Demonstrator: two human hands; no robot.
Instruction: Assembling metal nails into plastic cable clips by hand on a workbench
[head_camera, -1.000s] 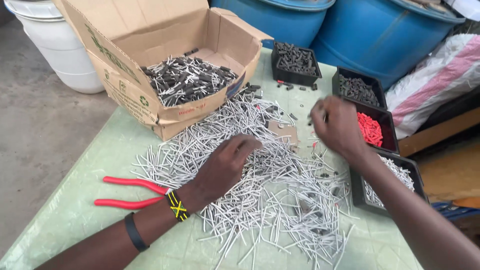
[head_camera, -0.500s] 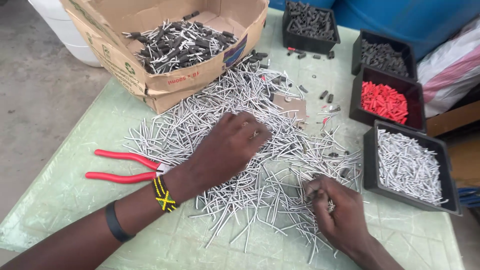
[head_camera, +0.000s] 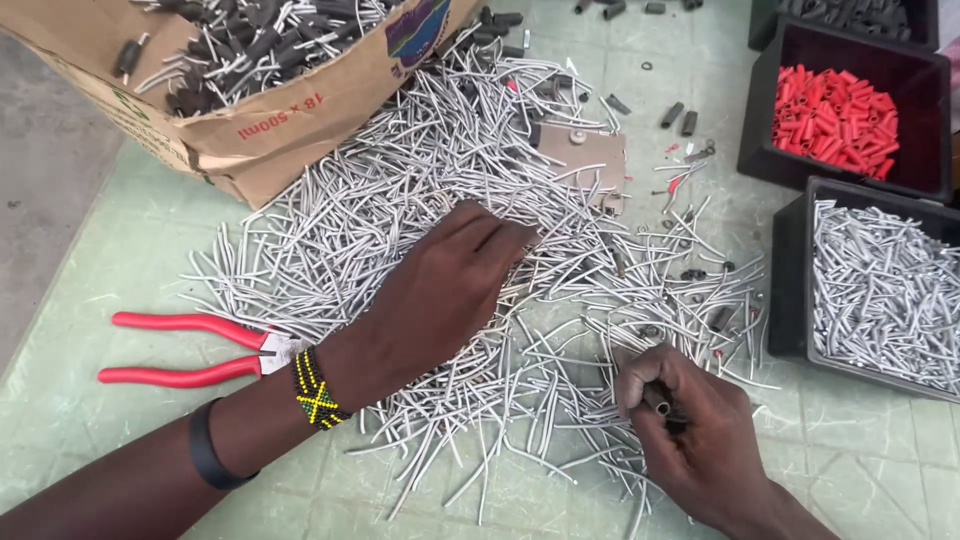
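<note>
A brown corrugated cardboard box stands open at the upper left of the pale green counter, its front flap bearing red print and a small multicoloured printed patch. A small flat tan card piece lies beside it to the right, among the grey pieces.

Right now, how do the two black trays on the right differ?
The rear tray holds short red sleeves; the front tray holds thin grey tube pieces. The red pieces look stubbier, the grey ones longer and slimmer. The front tray lies nearer the right hand. Both are black, rectangular and open-topped.
</note>
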